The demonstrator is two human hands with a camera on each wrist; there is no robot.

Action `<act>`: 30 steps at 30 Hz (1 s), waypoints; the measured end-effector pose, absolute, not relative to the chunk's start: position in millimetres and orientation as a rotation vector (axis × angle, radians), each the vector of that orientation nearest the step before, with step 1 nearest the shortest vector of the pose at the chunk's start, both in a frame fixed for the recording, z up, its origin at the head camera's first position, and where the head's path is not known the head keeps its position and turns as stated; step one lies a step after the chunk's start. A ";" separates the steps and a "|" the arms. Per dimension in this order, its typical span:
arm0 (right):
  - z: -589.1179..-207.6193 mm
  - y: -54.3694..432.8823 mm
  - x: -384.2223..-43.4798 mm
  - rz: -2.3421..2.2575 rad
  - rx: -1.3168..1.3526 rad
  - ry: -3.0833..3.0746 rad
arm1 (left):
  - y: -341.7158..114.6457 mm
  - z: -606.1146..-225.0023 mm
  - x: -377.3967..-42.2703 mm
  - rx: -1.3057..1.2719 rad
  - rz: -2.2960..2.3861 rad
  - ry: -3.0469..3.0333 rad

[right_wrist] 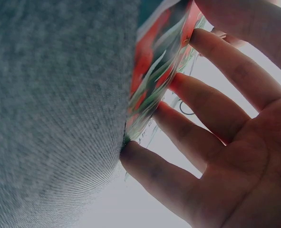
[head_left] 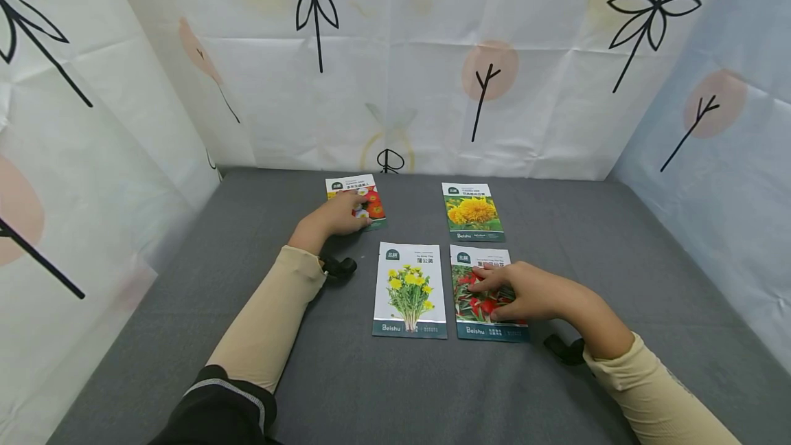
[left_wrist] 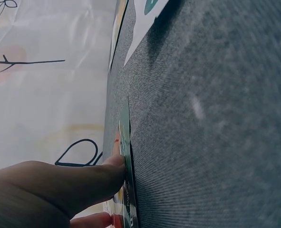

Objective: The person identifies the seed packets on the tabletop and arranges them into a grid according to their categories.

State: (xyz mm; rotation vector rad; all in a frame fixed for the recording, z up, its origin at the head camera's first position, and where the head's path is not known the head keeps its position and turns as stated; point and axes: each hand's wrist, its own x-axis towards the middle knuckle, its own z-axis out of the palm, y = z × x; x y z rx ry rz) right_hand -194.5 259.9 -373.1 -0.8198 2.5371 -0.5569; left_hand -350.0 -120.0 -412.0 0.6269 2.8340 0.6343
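Note:
Four-sided paper seed packets lie flat on the grey table. My left hand (head_left: 336, 215) rests on the far-left packet with red and white flowers (head_left: 375, 207); in the left wrist view its thumb (left_wrist: 95, 183) touches the packet's face near the edge. My right hand (head_left: 540, 290) touches the near-right packet with red flowers (head_left: 485, 330), fingers spread and fingertips on its printed face. The right wrist view shows these fingertips against the red and green print (right_wrist: 154, 71). Between the hands lies a white packet with yellow dandelions (head_left: 409, 290), untouched.
A packet with a large yellow flower (head_left: 473, 211) lies at the back right. White cloth walls (head_left: 420, 108) with flower and leaf drawings enclose the table (head_left: 395, 390) at the back and both sides. Dark straps (head_left: 338, 267) circle the wrists.

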 end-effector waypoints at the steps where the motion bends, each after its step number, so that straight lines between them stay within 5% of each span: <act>1: -373.0 259.8 -194.5 -0.558 -0.817 2.536 | -119.9 -412.1 -349.8 0.632 0.638 2.834; 30: -374.7 260.4 -195.0 -0.566 -0.806 2.534 | -113.3 -409.8 -342.6 0.583 0.723 2.765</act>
